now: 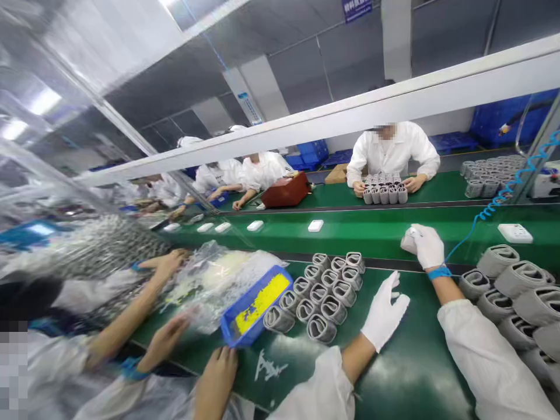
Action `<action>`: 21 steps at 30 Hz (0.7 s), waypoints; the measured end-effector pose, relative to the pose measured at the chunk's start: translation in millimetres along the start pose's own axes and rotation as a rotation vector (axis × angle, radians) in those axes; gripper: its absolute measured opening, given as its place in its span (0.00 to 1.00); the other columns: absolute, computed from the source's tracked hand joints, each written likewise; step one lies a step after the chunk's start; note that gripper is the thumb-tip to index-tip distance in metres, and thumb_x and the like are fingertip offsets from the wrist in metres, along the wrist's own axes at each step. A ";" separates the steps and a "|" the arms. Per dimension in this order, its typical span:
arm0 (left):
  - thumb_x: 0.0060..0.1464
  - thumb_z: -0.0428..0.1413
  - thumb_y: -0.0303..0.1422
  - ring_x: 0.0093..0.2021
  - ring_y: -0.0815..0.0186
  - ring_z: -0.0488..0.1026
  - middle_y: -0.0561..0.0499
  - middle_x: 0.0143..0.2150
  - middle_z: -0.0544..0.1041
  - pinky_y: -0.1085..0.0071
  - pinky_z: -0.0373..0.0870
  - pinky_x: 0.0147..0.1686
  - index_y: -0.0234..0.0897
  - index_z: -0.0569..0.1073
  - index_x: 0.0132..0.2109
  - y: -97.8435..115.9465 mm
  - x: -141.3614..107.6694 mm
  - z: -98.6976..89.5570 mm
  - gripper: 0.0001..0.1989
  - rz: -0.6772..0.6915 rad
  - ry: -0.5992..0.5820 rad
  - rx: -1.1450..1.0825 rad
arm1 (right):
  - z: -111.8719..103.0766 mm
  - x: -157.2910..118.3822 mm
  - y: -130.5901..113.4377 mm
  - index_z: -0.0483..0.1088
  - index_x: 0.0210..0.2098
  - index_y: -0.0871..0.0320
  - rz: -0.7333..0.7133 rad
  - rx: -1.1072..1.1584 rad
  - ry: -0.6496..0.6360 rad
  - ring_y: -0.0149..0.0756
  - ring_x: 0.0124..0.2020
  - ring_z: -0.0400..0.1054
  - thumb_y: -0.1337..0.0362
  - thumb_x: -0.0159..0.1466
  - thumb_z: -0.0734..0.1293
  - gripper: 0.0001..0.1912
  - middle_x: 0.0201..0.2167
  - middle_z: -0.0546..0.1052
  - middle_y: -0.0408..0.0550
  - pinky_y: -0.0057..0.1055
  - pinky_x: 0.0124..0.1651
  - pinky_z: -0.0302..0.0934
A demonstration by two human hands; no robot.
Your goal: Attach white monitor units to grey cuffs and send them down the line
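Observation:
My left hand (385,315), in a white glove, is open over the green bench, thumb and fingers apart, with nothing in it. To its left stand rolled grey cuffs (333,309) in rows. My right hand (429,248), also gloved and with a blue wrist strap (439,272), reaches to the near edge of the green conveyor (363,224). Its fingers are closed on a small whitish object (409,241), whose kind is partly hidden by the glove. More rolled grey cuffs (520,280) are piled to the right of my right forearm.
White square units (315,226) lie spaced along the conveyor, another (515,233) at right. A blue tray (256,306) of yellow pieces and clear plastic bags (219,274) are left, beside a co-worker's bare hands (168,335). A coiled blue cord (503,198) hangs right. Another person (391,154) sits opposite.

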State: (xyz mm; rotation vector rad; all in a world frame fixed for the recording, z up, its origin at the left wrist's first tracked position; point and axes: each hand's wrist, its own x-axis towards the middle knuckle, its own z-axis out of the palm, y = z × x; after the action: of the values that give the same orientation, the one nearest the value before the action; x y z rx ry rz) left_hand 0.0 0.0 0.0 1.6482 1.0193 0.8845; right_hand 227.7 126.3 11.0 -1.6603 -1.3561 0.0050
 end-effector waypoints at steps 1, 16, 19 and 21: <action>0.63 0.57 0.31 0.71 0.54 0.69 0.41 0.74 0.67 0.55 0.74 0.64 0.40 0.62 0.75 1.1 -2.1 -1.0 0.35 -0.013 0.002 -0.002 | 1.9 2.2 3.9 0.83 0.52 0.60 0.007 -0.002 -0.013 0.48 0.55 0.77 0.57 0.70 0.61 0.23 0.53 0.84 0.57 0.42 0.63 0.67; 0.73 0.55 0.42 0.56 0.59 0.77 0.43 0.60 0.78 0.57 0.78 0.57 0.44 0.78 0.57 39.6 -55.8 -104.2 0.14 0.203 -0.162 0.480 | 33.8 -35.0 -124.5 0.71 0.69 0.54 -0.302 0.230 -0.644 0.57 0.79 0.51 0.59 0.66 0.71 0.32 0.76 0.64 0.58 0.61 0.78 0.44; 0.74 0.48 0.43 0.49 0.59 0.79 0.40 0.53 0.81 0.59 0.77 0.48 0.42 0.80 0.55 37.2 -114.2 -200.2 0.18 0.192 -0.105 0.571 | 42.9 -54.5 -129.7 0.73 0.66 0.53 -0.362 0.492 -0.874 0.48 0.80 0.48 0.63 0.67 0.67 0.27 0.78 0.60 0.55 0.50 0.78 0.51; 0.73 0.41 0.44 0.42 0.54 0.79 0.39 0.39 0.81 0.52 0.75 0.41 0.43 0.81 0.52 16.6 -151.4 -261.5 0.24 0.162 -0.011 0.644 | 43.3 -62.5 -123.7 0.76 0.60 0.53 -0.347 0.591 -0.910 0.45 0.79 0.53 0.66 0.66 0.67 0.23 0.73 0.68 0.54 0.48 0.77 0.53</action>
State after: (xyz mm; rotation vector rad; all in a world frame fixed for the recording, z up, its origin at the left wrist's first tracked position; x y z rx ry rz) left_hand -289.4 -50.1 72.7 2.2936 1.2579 0.6809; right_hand 87.4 97.7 35.3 -0.8965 -2.0295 0.9605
